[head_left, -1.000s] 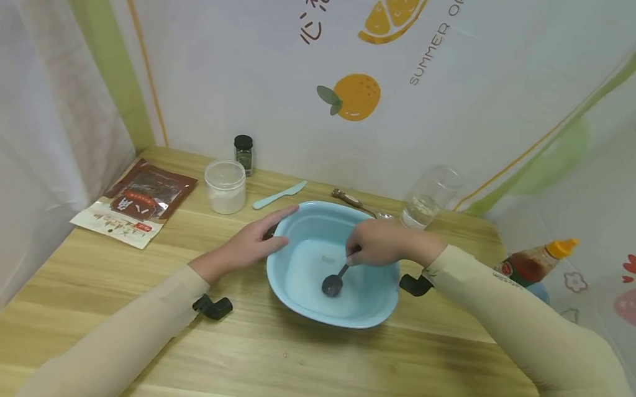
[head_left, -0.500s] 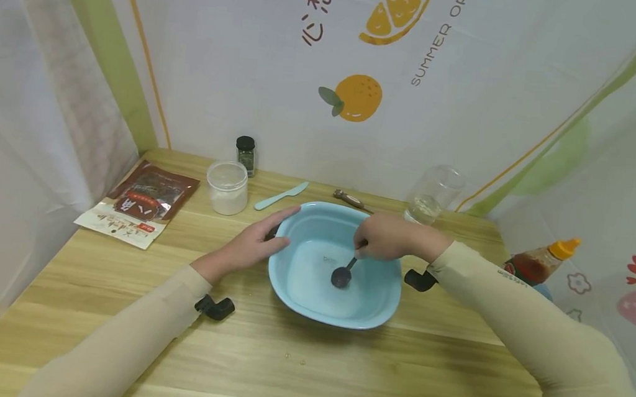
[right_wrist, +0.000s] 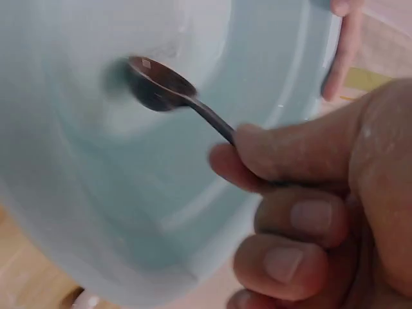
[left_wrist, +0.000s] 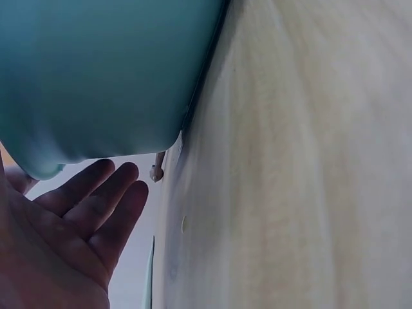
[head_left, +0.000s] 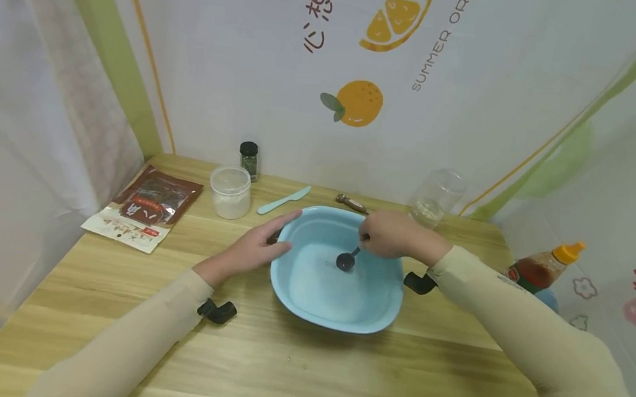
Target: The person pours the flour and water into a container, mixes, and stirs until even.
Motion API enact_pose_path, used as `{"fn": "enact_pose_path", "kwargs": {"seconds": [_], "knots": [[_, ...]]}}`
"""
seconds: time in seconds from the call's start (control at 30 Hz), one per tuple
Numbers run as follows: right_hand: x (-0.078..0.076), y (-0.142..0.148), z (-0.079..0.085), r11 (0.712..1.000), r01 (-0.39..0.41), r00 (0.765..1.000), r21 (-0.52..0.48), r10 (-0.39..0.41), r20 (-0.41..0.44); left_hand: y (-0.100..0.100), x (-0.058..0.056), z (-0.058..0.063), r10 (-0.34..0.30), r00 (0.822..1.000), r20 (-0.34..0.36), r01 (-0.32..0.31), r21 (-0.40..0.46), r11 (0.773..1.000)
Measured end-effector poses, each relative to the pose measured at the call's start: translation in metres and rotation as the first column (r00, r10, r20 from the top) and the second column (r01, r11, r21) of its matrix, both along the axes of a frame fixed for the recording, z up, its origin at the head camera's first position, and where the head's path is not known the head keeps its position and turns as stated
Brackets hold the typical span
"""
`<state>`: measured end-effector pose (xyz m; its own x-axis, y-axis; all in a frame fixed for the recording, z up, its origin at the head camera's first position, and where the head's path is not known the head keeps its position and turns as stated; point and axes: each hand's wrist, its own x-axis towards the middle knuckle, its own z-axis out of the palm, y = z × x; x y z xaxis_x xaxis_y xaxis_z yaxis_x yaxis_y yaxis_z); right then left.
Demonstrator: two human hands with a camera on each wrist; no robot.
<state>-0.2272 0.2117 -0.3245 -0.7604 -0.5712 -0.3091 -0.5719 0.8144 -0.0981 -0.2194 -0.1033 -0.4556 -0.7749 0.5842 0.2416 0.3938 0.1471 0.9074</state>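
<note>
A pale blue plastic basin stands on the wooden table. My right hand is over its right side and pinches the thin handle of a dark spoon between thumb and forefinger. In the right wrist view, the round, deep bowl of the spoon is tilted inside the basin, its handle running back into the curled fingers. My left hand rests at the basin's left rim, thumb over the edge. In the left wrist view, several fingers extend straight below the rim, outside the basin wall.
Behind the basin are a lidless jar of white powder, a black-capped spice jar, a mint knife, a brown-handled utensil and a glass jar. A spice packet lies left; a yellow-capped sauce bottle stands right.
The spoon has moved up and toward the back of the basin, its bowl turning as it goes. My right hand shifted slightly right; my left hand stayed at the rim.
</note>
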Motion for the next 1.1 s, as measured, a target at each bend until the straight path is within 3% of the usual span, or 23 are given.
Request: {"fn": "enact_pose_path", "kwargs": {"seconds": [0.27,0.43,0.6,0.77,0.87,0.97,1.1], "knots": [[0.003,-0.014,-0.006,0.994,-0.098,0.985,-0.047,0.104,0.136,-0.001,0.004,0.001,0.019,1.0,-0.004,-0.019,-0.022,1.0],[-0.001,-0.019,-0.014,0.995,-0.046,0.996,-0.086,0.052,0.066,-0.002,0.007,0.002,0.041,0.999,0.002,-0.041,-0.037,0.998],[-0.004,-0.009,-0.01,0.998,0.01,1.0,-0.062,-0.01,-0.001,-0.006,0.01,0.008,0.056,0.998,0.006,-0.056,-0.06,0.997],[0.002,-0.004,-0.004,0.999,-0.036,0.995,-0.023,0.038,0.089,-0.005,0.01,0.011,0.058,0.998,-0.002,-0.058,-0.068,0.996],[0.007,-0.012,-0.007,0.994,-0.09,0.984,-0.059,0.098,0.149,-0.005,0.01,0.01,0.063,0.998,-0.005,-0.063,-0.06,0.996],[0.008,-0.021,-0.013,0.987,-0.115,0.983,-0.109,0.129,0.133,-0.005,0.009,0.008,0.068,0.998,-0.01,-0.069,-0.055,0.996],[0.005,-0.023,-0.017,0.991,-0.026,0.999,-0.132,0.032,0.044,-0.002,0.009,0.007,0.068,0.997,-0.027,-0.07,-0.055,0.996]]}}
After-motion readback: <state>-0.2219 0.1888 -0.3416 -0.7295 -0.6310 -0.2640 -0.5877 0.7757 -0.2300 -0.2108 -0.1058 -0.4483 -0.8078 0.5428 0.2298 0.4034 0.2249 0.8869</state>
